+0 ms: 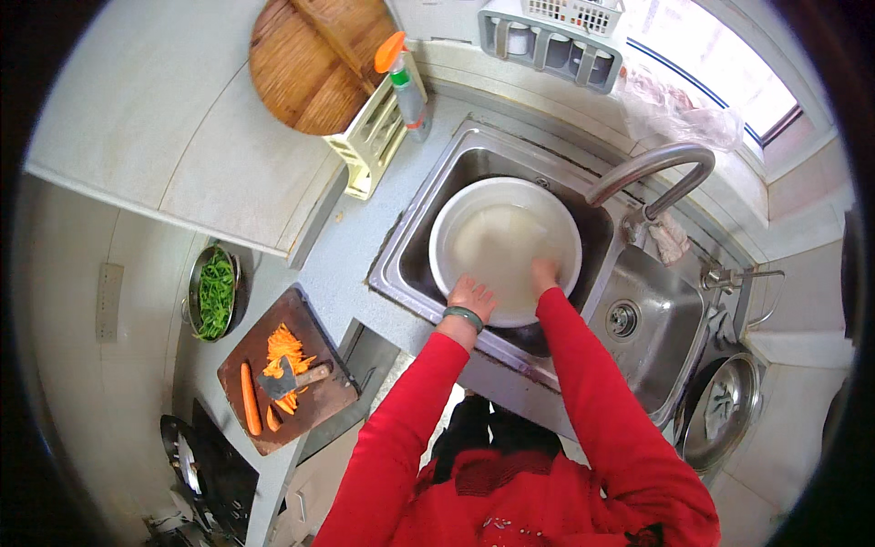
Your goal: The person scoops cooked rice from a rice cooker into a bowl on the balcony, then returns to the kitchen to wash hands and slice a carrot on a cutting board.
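A white plastic basin [439, 225] filled with cloudy, whitish water stands in the larger bowl of a stainless steel sink [410, 253]. My left hand [473, 299], with a green bangle at the wrist, rests at the basin's near left edge, its fingers apart and reaching inward over the water. On the near right side my right hand [545, 275] dips into the cloudy water; its fingers are hidden, so its grip cannot be told. What lies at the bottom of the basin is not visible.
A curved faucet [649, 161] rises behind the sink divider. On the left, a cutting board [314, 410] carries a cleaver [277, 383], a carrot [250, 400] and carrot shreds [286, 345]. Beyond it sits a metal bowl of cut greens [216, 294]. A spray bottle [410, 102] stands behind.
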`<state>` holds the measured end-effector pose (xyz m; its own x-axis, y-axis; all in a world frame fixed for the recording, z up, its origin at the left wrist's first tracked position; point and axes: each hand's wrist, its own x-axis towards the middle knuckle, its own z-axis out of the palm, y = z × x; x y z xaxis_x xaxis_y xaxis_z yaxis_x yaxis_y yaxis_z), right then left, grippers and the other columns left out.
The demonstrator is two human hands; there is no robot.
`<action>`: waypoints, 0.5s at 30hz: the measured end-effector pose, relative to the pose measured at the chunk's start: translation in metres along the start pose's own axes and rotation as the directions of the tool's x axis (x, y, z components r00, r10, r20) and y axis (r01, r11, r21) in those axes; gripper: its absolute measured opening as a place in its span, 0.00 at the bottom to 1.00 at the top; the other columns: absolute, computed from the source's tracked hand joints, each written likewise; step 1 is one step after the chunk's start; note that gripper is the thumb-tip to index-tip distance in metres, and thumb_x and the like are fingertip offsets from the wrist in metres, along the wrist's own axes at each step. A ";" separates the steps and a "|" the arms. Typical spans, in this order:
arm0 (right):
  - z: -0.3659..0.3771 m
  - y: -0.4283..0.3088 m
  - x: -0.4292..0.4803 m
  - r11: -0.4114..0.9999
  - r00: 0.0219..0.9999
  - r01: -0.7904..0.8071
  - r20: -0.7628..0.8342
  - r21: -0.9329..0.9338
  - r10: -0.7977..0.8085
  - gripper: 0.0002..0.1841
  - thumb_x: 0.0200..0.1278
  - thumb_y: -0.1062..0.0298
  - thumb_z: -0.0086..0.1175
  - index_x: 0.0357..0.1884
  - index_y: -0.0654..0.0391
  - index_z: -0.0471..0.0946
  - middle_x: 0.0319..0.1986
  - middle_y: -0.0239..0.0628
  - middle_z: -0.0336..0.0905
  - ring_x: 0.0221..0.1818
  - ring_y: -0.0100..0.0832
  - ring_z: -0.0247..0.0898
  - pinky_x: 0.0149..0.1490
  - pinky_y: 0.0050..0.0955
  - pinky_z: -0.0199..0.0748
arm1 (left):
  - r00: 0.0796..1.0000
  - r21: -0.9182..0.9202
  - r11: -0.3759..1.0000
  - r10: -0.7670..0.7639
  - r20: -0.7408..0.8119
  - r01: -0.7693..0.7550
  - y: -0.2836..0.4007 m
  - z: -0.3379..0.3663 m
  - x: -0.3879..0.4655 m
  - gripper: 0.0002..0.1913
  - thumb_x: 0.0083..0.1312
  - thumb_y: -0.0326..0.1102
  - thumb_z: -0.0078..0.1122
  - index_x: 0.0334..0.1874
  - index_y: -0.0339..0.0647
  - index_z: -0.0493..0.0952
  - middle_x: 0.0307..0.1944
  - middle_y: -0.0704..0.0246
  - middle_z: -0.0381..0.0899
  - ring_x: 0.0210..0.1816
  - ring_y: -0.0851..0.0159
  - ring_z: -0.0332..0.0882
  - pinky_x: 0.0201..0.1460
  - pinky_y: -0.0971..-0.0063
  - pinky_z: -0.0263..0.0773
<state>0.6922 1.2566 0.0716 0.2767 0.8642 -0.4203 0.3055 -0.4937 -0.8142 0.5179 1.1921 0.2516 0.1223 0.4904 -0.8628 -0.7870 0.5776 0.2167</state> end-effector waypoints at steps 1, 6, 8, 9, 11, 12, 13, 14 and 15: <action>0.001 -0.001 -0.005 0.900 0.953 -0.255 0.246 0.353 0.174 0.16 0.62 0.60 0.49 0.46 0.58 0.77 0.34 0.38 0.79 0.35 0.35 0.75 0.40 0.32 0.72 | 0.996 0.004 1.000 0.001 -0.093 0.000 0.002 0.002 0.014 0.32 0.71 0.56 0.35 0.74 0.52 0.46 0.75 0.63 0.44 0.73 0.53 0.46 0.72 0.54 0.41; -0.005 -0.072 -0.089 0.699 0.709 -0.413 0.688 0.583 -0.156 0.15 0.70 0.60 0.45 0.46 0.59 0.77 0.39 0.37 0.78 0.45 0.34 0.74 0.53 0.34 0.70 | 0.989 0.064 0.997 0.061 -0.135 -0.053 0.014 0.000 0.065 0.25 0.69 0.60 0.38 0.56 0.48 0.62 0.55 0.64 0.64 0.57 0.56 0.62 0.59 0.57 0.58; 0.008 -0.105 -0.118 0.861 0.852 0.058 0.424 0.505 -0.306 0.20 0.70 0.55 0.41 0.45 0.60 0.77 0.39 0.40 0.79 0.45 0.42 0.74 0.52 0.37 0.70 | 0.990 0.091 0.993 0.090 -0.109 -0.080 0.011 0.005 0.072 0.25 0.68 0.62 0.39 0.48 0.46 0.69 0.46 0.64 0.72 0.50 0.57 0.70 0.52 0.58 0.66; 0.002 -0.118 -0.117 0.893 0.813 0.217 0.434 0.394 -0.388 0.22 0.70 0.53 0.39 0.45 0.61 0.77 0.40 0.43 0.79 0.46 0.45 0.73 0.53 0.39 0.69 | 0.980 0.136 0.984 0.138 -0.144 -0.119 0.010 0.010 0.073 0.26 0.67 0.63 0.40 0.43 0.45 0.72 0.42 0.65 0.77 0.46 0.58 0.73 0.49 0.59 0.70; -0.007 -0.134 -0.106 0.931 0.842 0.252 0.415 0.263 -0.345 0.25 0.71 0.50 0.36 0.46 0.63 0.76 0.42 0.50 0.78 0.48 0.52 0.71 0.56 0.43 0.66 | 0.992 0.109 0.990 0.075 0.102 -0.086 -0.006 0.021 0.067 0.30 0.66 0.67 0.39 0.46 0.44 0.72 0.45 0.64 0.77 0.49 0.58 0.73 0.54 0.59 0.68; -0.005 -0.138 -0.109 0.961 0.877 0.207 0.401 0.184 -0.266 0.27 0.71 0.49 0.35 0.47 0.65 0.75 0.43 0.54 0.77 0.50 0.55 0.69 0.58 0.44 0.64 | 0.985 0.092 0.992 0.071 0.156 -0.086 -0.009 0.028 0.064 0.31 0.66 0.68 0.38 0.46 0.45 0.73 0.45 0.64 0.78 0.49 0.56 0.74 0.55 0.57 0.67; -0.006 -0.138 -0.109 0.950 0.859 0.237 0.412 0.202 -0.302 0.27 0.70 0.49 0.35 0.47 0.65 0.75 0.43 0.57 0.76 0.50 0.56 0.69 0.58 0.45 0.63 | 0.974 0.060 0.998 -0.003 0.225 -0.011 -0.012 0.034 0.059 0.32 0.66 0.68 0.36 0.47 0.45 0.74 0.44 0.63 0.79 0.49 0.55 0.75 0.57 0.56 0.67; -0.001 -0.139 -0.111 0.943 0.882 0.248 0.349 0.223 -0.315 0.28 0.69 0.48 0.36 0.46 0.66 0.74 0.43 0.60 0.75 0.50 0.56 0.68 0.58 0.46 0.62 | 0.989 0.149 0.986 0.048 0.141 -0.069 -0.005 0.039 0.056 0.31 0.67 0.67 0.35 0.49 0.45 0.73 0.48 0.63 0.77 0.51 0.55 0.73 0.58 0.56 0.66; 0.004 -0.136 -0.116 0.938 0.879 0.260 0.346 0.230 -0.328 0.28 0.69 0.48 0.36 0.46 0.67 0.74 0.43 0.62 0.74 0.50 0.57 0.68 0.59 0.46 0.62 | 0.998 0.213 0.976 0.030 0.062 -0.042 0.004 0.040 0.051 0.31 0.68 0.66 0.34 0.51 0.45 0.72 0.51 0.62 0.76 0.53 0.55 0.72 0.59 0.56 0.66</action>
<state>0.6151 1.2240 0.2300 -0.1727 0.9551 -0.2408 0.1488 -0.2164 -0.9649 0.5449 1.2455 0.2271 0.1362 0.5469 -0.8260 -0.6445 0.6822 0.3454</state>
